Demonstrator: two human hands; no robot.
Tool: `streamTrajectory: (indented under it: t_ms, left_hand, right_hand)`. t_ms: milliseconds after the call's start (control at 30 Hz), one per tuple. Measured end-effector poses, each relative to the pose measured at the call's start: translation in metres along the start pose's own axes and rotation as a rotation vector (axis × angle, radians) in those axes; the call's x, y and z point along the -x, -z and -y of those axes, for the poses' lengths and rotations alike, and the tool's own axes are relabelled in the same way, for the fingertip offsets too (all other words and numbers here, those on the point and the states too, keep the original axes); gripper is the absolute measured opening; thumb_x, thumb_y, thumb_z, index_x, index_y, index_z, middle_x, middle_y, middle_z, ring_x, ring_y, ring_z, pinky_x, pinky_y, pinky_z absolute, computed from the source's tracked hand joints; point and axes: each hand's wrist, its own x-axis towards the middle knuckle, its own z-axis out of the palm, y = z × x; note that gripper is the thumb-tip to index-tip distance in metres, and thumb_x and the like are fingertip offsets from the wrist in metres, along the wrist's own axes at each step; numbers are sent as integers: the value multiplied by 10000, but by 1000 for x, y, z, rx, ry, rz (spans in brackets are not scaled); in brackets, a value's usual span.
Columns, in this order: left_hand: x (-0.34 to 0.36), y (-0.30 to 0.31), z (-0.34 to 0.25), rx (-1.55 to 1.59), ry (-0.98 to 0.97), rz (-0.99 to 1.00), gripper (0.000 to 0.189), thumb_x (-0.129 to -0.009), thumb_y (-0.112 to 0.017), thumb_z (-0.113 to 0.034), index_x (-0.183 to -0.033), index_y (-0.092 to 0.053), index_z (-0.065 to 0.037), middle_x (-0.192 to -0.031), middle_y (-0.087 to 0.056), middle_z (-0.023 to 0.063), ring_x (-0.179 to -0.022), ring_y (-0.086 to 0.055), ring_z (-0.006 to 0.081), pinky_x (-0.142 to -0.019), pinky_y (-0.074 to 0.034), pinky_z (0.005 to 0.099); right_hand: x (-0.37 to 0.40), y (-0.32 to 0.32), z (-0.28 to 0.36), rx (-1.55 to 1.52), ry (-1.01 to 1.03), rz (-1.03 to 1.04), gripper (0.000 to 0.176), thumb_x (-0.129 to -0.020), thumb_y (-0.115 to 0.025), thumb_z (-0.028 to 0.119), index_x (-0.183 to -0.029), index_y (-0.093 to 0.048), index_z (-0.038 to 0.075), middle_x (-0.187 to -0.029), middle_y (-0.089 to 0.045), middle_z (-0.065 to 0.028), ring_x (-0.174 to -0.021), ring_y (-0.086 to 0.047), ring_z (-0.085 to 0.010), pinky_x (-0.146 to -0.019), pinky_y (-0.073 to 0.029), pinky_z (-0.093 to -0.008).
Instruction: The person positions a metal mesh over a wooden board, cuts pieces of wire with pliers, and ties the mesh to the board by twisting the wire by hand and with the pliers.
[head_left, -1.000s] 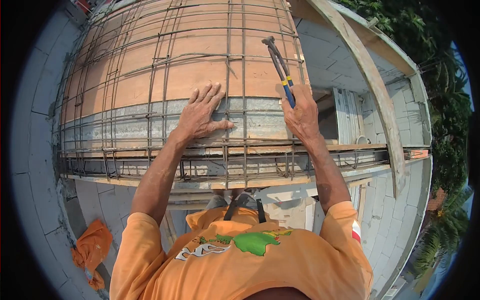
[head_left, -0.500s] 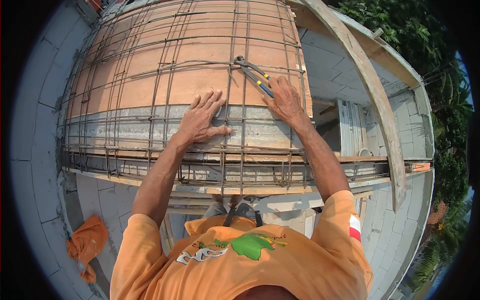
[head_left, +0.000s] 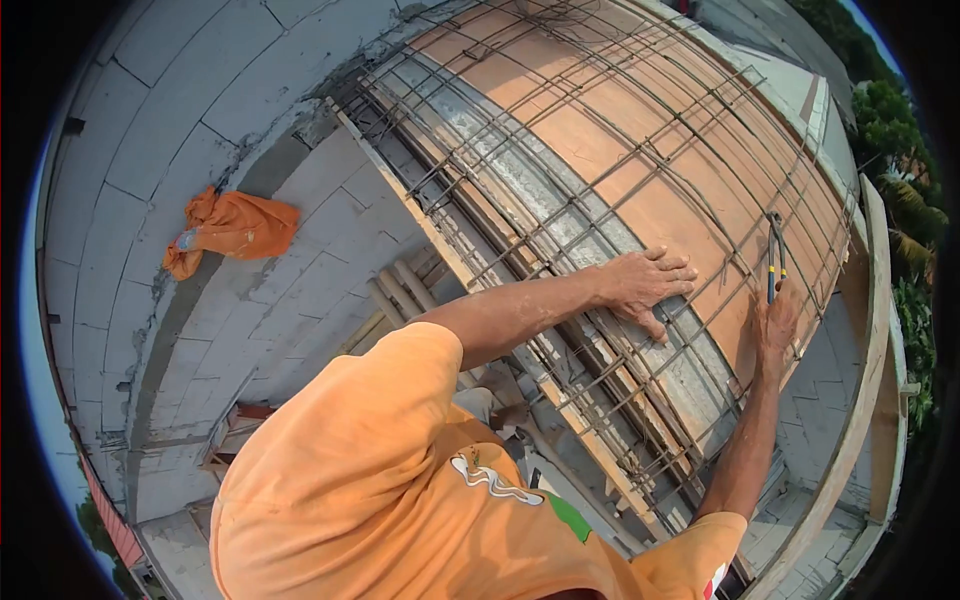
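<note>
Swung round since the earlier frame, the view now sets the panel (head_left: 655, 213) at a slant, with both hands farther right in the picture. Beyond the strip (head_left: 470, 118) at the panel's near edge, the pincers (head_left: 774, 222) lie among the rods (head_left: 650, 152), near the panel's right edge; whether their jaws touch a rod, I cannot tell. Curled fingers of the right hand (head_left: 778, 312) grasp their handles, which stand apart. Spread and holding nothing visible, the left hand (head_left: 645, 285) rests at the strip. Well apart, an orange cloth (head_left: 245, 222) hangs by the wall.
</note>
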Motion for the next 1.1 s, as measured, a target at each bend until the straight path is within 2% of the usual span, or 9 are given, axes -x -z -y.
streamTrajectory:
  t_ms: [167, 367, 600, 667, 733, 767, 933, 1033, 1100]
  left_hand:
    - [0, 6, -2, 0, -14, 19, 953, -816, -496, -756, -1417, -431, -19, -1551, -328, 139, -1467, -223, 300, -1198, -183, 468]
    - [-4, -8, 3, 46, 2, -31, 893, -836, -498, -723, -1437, -429, -66, -1546, -347, 120, -1464, -242, 290, -1199, -179, 478]
    - [3, 3, 0, 175, -47, -152, 765, -849, -570, -621, -1378, -485, -75, -1482, -418, 131, -1412, -316, 300, -1176, -212, 500]
    - [5, 11, -1, 139, -56, -204, 724, -826, -618, -593, -1319, -531, -69, -1388, -510, 167, -1326, -431, 340, -1131, -305, 485]
    - [10, 36, -9, 309, 134, 56, 734, -790, -657, -584, -1253, -555, -23, -1271, -585, 226, -1209, -534, 391, -1046, -410, 473]
    - [8, 8, -3, 278, 78, -156, 752, -758, -687, -584, -1182, -578, 29, -1142, -631, 275, -1099, -593, 429, -970, -467, 471]
    - [12, 7, 1, 323, 116, -14, 751, -767, -680, -589, -1208, -592, 13, -1194, -620, 251, -1150, -578, 397, -1000, -446, 465]
    - [10, -13, 8, 305, 3, -380, 653, -736, -703, -569, -1004, -676, 26, -1032, -676, 247, -1022, -637, 403, -906, -500, 469]
    - [6, -13, 13, 303, -80, -88, 588, -785, -655, -566, -1042, -693, -39, -1069, -691, 182, -1059, -633, 358, -905, -497, 455]
  right_hand:
    - [6, -3, 11, 157, -81, 201, 455, -932, -599, 383, -1169, -541, 0, -1083, -564, -227, -1068, -555, -420, -839, -459, -525]
    - [-1, -4, 15, 433, 43, 3, 426, -950, -573, 346, -1204, -568, 3, -1293, -531, -224, -1169, -530, -401, -910, -439, -537]
    - [-26, 7, 147, -201, 230, 305, 311, -940, -591, 284, -1077, -590, 4, -1143, -585, -196, -1081, -563, -368, -887, -438, -513]
    - [-27, -6, 176, -196, 378, 359, 310, -932, -607, 286, -1057, -594, 3, -1112, -591, -182, -1027, -580, -362, -866, -443, -487]
    - [-31, -22, 201, -197, 452, 269, 284, -929, -617, 257, -1044, -581, 0, -1064, -596, -195, -972, -590, -383, -815, -458, -484]
    - [-35, -26, 209, -209, 532, 191, 261, -925, -628, 229, -1031, -567, -3, -1015, -602, -207, -918, -601, -403, -765, -472, -480]
    - [-45, -45, 236, -230, 499, 325, 285, -908, -645, 238, -1045, -567, 0, -1044, -586, -209, -945, -585, -400, -780, -463, -477]
    - [-46, -56, 239, -143, 479, 463, 271, -904, -637, 216, -1059, -581, 1, -1088, -580, -190, -997, -561, -392, -862, -457, -482]
    - [-46, -56, 236, -202, 467, 420, 246, -896, -633, 179, -1058, -572, 4, -1054, -567, -205, -935, -560, -402, -830, -451, -488]
